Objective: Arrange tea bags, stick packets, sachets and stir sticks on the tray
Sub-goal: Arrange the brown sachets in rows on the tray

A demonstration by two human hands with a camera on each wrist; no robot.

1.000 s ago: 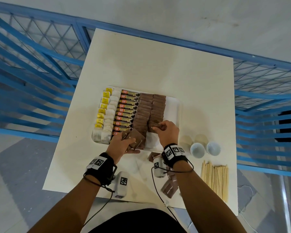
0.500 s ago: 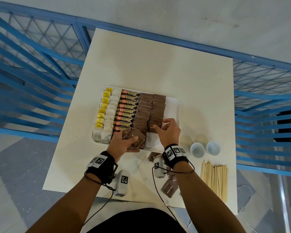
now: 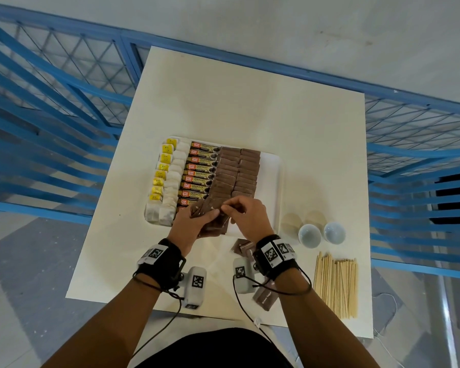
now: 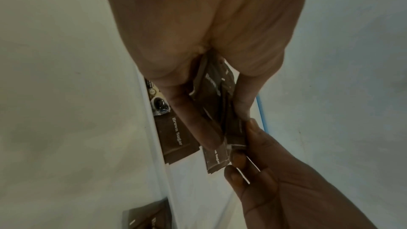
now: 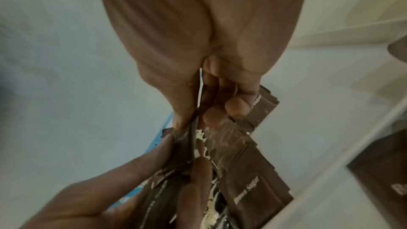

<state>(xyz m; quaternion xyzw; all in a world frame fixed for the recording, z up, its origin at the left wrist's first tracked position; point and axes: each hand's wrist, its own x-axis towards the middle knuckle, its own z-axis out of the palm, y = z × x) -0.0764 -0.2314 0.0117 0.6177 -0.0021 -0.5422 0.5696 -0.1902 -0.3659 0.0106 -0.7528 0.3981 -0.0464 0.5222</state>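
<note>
While hovering over the near edge of the tray point(image 3: 272, 181), gripped a fanned stack of brown sachets point(image 3: 213, 208) in the left hand point(image 3: 194, 221), fingers curled under, thumb on top. Pinched the top edge of one sachet in that stack with the right hand point(image 3: 246, 216), thumb against forefinger, other fingers curled in.

Room:
- Tray near the left edge of the table point(image 3: 250, 102). Bare white strip along the tray's right edge.
- Far half of the table open.
- Blue railing point(image 3: 51, 115) close along the table's left, far and right edges.

Counts:
- Tea bags point(image 3: 170, 181): one column at the tray's left edge, about nine yellow tags.
- Stick packets point(image 3: 201, 172): one column beside them, at least nine.
- Laid sachets point(image 3: 237, 171): two overlapping columns right of the packets. Couldn't count them.
- Cups point(image 3: 309, 235): two, touching, off the tray's near right corner.
- Stir sticks point(image 3: 335, 282): one loose bundle at the table's near right corner. Too many to count.
- Loose sachets point(image 3: 241, 247): a few on the table near the near edge.

Hidden:
- Near ends of the packet and sachet columns covered by both hands.
- Loose sachets partly under the right wrist.
- Wrist views blurred, "Brown Sugar" print legible.
</note>
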